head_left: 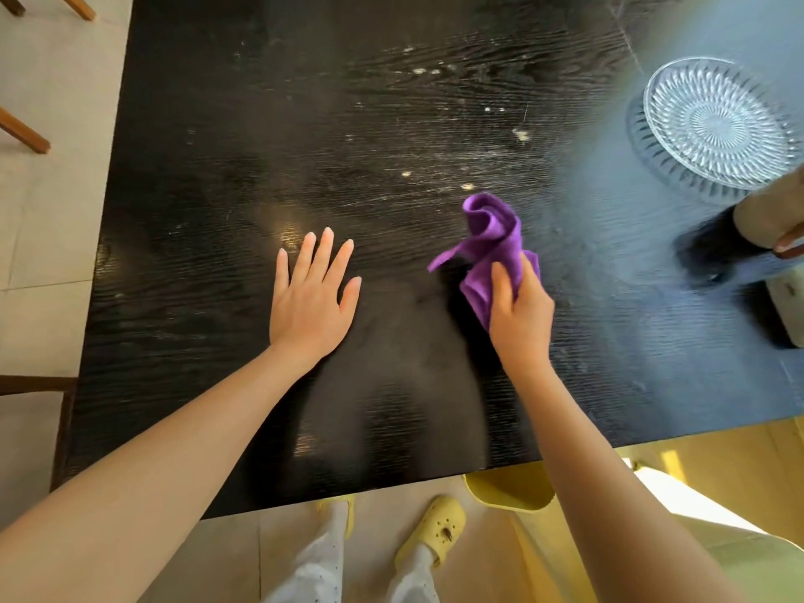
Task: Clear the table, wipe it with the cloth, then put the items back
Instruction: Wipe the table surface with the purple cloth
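A black wood-grain table [226, 176] fills the view, with pale smears and crumbs toward its far middle. My right hand [520, 313] grips a crumpled purple cloth [489, 241], which bunches up above my fingers just over the tabletop. My left hand [311, 295] lies flat on the table, palm down, fingers spread, to the left of the cloth. A clear cut-glass plate [713, 124] rests on the table at the far right.
A beige object with a dark base [765, 224] stands at the right edge, below the plate. A yellow bin [509, 489] sits on the floor under the near table edge. Wooden chair legs [21, 132] show at the left. My feet wear yellow clogs [435, 528].
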A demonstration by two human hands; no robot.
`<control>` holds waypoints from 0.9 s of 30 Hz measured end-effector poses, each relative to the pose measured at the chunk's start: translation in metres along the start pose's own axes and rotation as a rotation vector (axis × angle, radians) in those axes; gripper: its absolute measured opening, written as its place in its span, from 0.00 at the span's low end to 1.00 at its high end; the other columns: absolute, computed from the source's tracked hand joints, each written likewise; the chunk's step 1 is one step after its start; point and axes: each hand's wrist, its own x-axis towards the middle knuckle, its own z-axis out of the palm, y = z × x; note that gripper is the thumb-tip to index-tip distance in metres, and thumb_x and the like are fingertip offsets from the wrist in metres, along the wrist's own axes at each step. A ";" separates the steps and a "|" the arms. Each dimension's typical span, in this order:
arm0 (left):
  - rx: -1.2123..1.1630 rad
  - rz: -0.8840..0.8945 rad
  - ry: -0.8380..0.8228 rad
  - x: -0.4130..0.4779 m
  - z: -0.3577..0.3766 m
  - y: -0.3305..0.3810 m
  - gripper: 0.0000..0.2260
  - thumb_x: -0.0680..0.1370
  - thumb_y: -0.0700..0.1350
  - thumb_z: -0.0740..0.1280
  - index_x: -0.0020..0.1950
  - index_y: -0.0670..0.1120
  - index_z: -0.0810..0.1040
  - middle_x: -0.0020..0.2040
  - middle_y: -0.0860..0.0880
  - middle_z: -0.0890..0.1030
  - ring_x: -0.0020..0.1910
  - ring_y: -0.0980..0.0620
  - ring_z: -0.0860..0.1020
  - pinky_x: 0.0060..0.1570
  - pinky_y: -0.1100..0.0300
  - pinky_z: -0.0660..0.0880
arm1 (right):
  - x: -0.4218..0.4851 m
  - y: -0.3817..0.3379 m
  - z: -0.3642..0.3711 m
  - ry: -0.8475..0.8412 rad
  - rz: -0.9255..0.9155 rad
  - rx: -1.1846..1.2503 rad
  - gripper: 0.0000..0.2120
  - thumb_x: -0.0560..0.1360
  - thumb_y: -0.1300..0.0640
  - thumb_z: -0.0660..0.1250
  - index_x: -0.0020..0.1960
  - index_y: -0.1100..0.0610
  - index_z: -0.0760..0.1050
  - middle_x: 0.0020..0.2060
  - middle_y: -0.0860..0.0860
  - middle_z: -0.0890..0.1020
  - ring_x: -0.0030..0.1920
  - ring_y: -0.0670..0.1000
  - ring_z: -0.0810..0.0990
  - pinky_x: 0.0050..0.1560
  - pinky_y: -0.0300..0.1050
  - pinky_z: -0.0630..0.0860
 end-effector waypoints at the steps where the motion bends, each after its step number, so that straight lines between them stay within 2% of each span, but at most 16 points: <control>1: -0.002 0.001 0.003 0.000 0.000 0.000 0.25 0.80 0.58 0.43 0.76 0.51 0.55 0.78 0.47 0.57 0.77 0.47 0.52 0.74 0.43 0.48 | 0.002 0.001 -0.004 0.024 0.004 0.011 0.09 0.78 0.53 0.58 0.54 0.52 0.74 0.41 0.43 0.79 0.40 0.37 0.74 0.39 0.23 0.66; 2: -0.003 0.001 0.006 0.000 0.001 0.000 0.25 0.80 0.58 0.43 0.76 0.50 0.55 0.78 0.47 0.57 0.77 0.47 0.52 0.74 0.43 0.48 | 0.007 0.001 -0.006 0.020 0.007 0.008 0.11 0.79 0.53 0.58 0.57 0.54 0.74 0.46 0.46 0.80 0.43 0.38 0.75 0.43 0.24 0.67; 4: -0.003 0.000 0.010 0.000 0.000 0.000 0.25 0.80 0.57 0.44 0.76 0.50 0.55 0.77 0.47 0.58 0.77 0.47 0.53 0.74 0.43 0.48 | 0.023 0.000 -0.002 -0.061 0.011 -0.045 0.16 0.79 0.53 0.58 0.65 0.56 0.72 0.60 0.52 0.79 0.59 0.45 0.75 0.60 0.37 0.70; 5: -0.003 0.000 0.009 0.000 0.000 0.000 0.25 0.80 0.57 0.44 0.76 0.50 0.55 0.77 0.47 0.58 0.77 0.46 0.53 0.74 0.43 0.48 | 0.031 -0.001 0.003 -0.119 -0.007 -0.108 0.18 0.80 0.53 0.58 0.68 0.55 0.69 0.66 0.53 0.75 0.67 0.50 0.70 0.68 0.45 0.66; 7: 0.000 -0.002 0.004 0.000 -0.001 0.001 0.26 0.80 0.57 0.43 0.76 0.50 0.55 0.78 0.47 0.58 0.77 0.47 0.52 0.74 0.43 0.48 | 0.042 -0.001 0.018 -0.220 -0.107 -0.383 0.21 0.80 0.51 0.56 0.72 0.53 0.65 0.72 0.52 0.67 0.75 0.53 0.58 0.75 0.53 0.52; 9: 0.006 -0.005 -0.006 0.000 0.000 0.001 0.26 0.80 0.57 0.43 0.76 0.51 0.55 0.78 0.47 0.57 0.77 0.47 0.52 0.74 0.43 0.48 | 0.045 0.001 0.028 -0.269 -0.178 -0.632 0.21 0.80 0.48 0.54 0.73 0.49 0.63 0.74 0.50 0.63 0.76 0.55 0.54 0.75 0.55 0.46; 11: 0.015 -0.012 -0.013 0.000 -0.001 0.002 0.25 0.80 0.58 0.43 0.76 0.51 0.55 0.78 0.47 0.57 0.77 0.47 0.52 0.74 0.43 0.49 | 0.043 0.003 0.030 -0.291 -0.187 -0.715 0.22 0.80 0.47 0.52 0.73 0.48 0.61 0.75 0.50 0.62 0.76 0.55 0.54 0.75 0.55 0.45; 22: 0.033 0.001 -0.029 0.001 -0.003 0.002 0.25 0.81 0.57 0.45 0.76 0.51 0.56 0.77 0.46 0.59 0.77 0.45 0.54 0.73 0.42 0.49 | -0.007 -0.007 0.039 -0.334 -0.155 -0.618 0.23 0.81 0.48 0.51 0.74 0.52 0.59 0.75 0.49 0.61 0.76 0.52 0.53 0.75 0.51 0.46; 27: 0.018 0.001 -0.054 -0.001 -0.007 0.003 0.25 0.80 0.57 0.44 0.76 0.51 0.54 0.78 0.46 0.56 0.77 0.46 0.52 0.74 0.42 0.49 | -0.049 -0.017 0.039 -0.385 -0.150 -0.597 0.23 0.81 0.47 0.50 0.75 0.49 0.57 0.75 0.47 0.60 0.76 0.49 0.50 0.74 0.47 0.41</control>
